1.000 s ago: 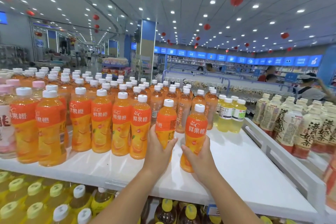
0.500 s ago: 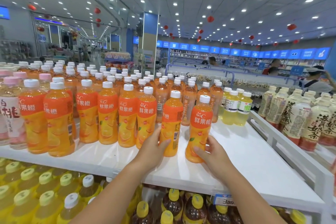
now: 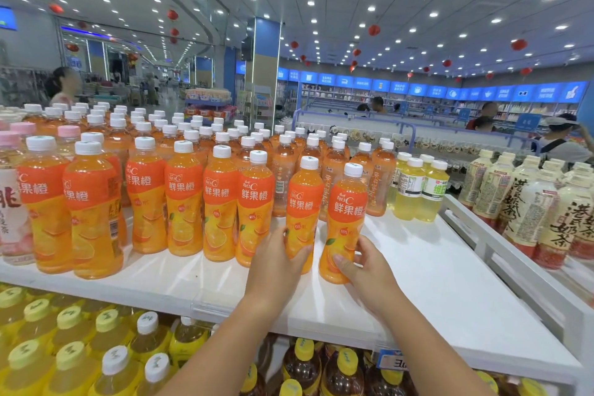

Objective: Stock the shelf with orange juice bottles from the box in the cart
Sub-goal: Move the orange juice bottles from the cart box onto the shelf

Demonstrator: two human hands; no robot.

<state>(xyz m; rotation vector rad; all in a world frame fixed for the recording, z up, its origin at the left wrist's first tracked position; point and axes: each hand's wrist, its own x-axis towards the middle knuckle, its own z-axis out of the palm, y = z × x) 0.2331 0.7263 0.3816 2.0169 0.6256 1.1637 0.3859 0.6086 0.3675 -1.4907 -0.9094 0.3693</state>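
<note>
Two orange juice bottles stand upright on the white shelf point(image 3: 450, 283) at the right end of the front row. My left hand point(image 3: 276, 264) grips the lower part of the left bottle point(image 3: 303, 202). My right hand point(image 3: 366, 270) holds the base of the right bottle point(image 3: 348, 212), fingers curled round it. Both bottles have white caps and orange labels. Several more orange juice bottles point(image 3: 183, 199) fill the shelf to the left and behind. The box and the cart are out of view.
Pale yellow drink bottles point(image 3: 418, 190) stand behind on the right. Milk tea bottles point(image 3: 530, 209) fill the neighbouring shelf past a white divider point(image 3: 501, 254). Pink-capped bottles point(image 3: 9, 199) sit at the far left. Yellow-capped bottles point(image 3: 70, 350) occupy the lower shelf. People stand in the background.
Both bottles have come down onto the shelf and been pushed back toward the row. My hands have slid lower on them.
</note>
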